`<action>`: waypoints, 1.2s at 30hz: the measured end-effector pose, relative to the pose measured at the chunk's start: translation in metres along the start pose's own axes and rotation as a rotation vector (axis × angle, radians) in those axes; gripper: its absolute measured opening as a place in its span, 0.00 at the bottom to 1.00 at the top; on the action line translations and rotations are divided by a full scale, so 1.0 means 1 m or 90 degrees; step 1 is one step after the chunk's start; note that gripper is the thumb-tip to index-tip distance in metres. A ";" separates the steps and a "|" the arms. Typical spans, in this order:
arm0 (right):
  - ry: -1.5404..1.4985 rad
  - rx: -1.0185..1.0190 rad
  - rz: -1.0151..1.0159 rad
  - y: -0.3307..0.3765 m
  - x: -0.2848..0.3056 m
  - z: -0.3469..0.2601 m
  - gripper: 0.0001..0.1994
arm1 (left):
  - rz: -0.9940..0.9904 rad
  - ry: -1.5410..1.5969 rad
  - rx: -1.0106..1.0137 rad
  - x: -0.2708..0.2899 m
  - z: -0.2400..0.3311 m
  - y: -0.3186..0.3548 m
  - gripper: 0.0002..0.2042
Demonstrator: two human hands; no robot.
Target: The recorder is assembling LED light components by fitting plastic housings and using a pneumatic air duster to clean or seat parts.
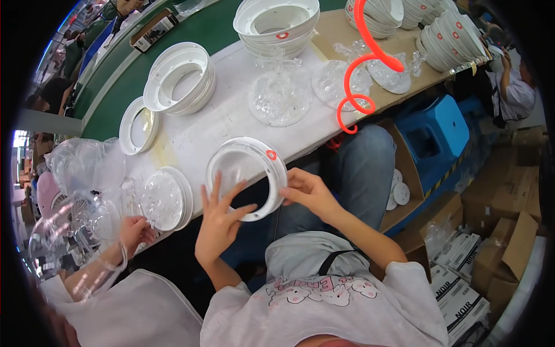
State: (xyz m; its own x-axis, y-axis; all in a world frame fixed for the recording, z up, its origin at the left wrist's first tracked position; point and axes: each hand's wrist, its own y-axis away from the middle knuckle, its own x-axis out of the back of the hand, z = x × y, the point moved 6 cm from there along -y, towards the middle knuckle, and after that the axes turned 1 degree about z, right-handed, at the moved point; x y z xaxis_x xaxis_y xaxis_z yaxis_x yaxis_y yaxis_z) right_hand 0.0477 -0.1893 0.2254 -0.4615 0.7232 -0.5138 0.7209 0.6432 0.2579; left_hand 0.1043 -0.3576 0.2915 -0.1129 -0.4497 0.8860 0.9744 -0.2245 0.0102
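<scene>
At the near edge of the white worktable (231, 115), just over the person's lap, a white plastic ring (247, 178) with a small red oval mark on its rim is held tilted between both hands. Its upper part overlaps the table edge and its lower rim hangs off it. The left hand (218, 222) has its fingers spread apart, the tips pressed flat against the lower left of the ring and reaching into its opening, where a clear insert seems to sit, though I cannot tell whether it is seated. The right hand (306, 191) pinches the ring's right rim, fingers drawn together on the edge. Judging from how things lie, this ring is mid-way through being fitted or checked: it is neither stacked nor set down. Left of it lies a short stack of clear-faced discs (165, 199), and farther back stand a stack of white rings (180, 78), a flat single ring (139, 124), a pile of white bowls (277, 23) and loose clear domed pieces (280, 95), so plenty of parts look unassembled. An orange coiled hose (361, 63) hangs over the table's far right. Another person's hand (136, 230) at the lower left touches the clear discs
</scene>
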 end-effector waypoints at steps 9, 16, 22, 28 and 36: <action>0.178 0.081 0.027 -0.024 -0.045 0.044 0.14 | 0.237 0.000 0.091 -0.010 -0.009 -0.011 0.20; 0.785 0.507 0.361 -0.031 0.001 -0.165 0.12 | 0.188 -0.093 0.039 0.024 -0.041 -0.002 0.21; 0.967 0.529 0.356 -0.093 0.019 -0.179 0.18 | 0.458 0.060 0.257 0.003 -0.052 -0.003 0.53; 1.007 0.373 0.282 -0.132 0.031 -0.184 0.14 | 0.501 0.142 0.310 -0.011 -0.068 -0.007 0.59; 0.917 0.421 0.207 -0.080 -0.002 -0.197 0.12 | 0.399 0.281 0.227 -0.003 -0.080 -0.005 0.61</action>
State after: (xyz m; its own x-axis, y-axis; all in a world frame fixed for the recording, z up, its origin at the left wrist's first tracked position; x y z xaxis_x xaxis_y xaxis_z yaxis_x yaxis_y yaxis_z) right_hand -0.1115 -0.1927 0.3669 -0.0547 0.6686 0.7416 0.7894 0.4837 -0.3779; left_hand 0.0844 -0.4243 0.2521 0.4756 -0.7132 0.5149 0.8768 0.4316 -0.2119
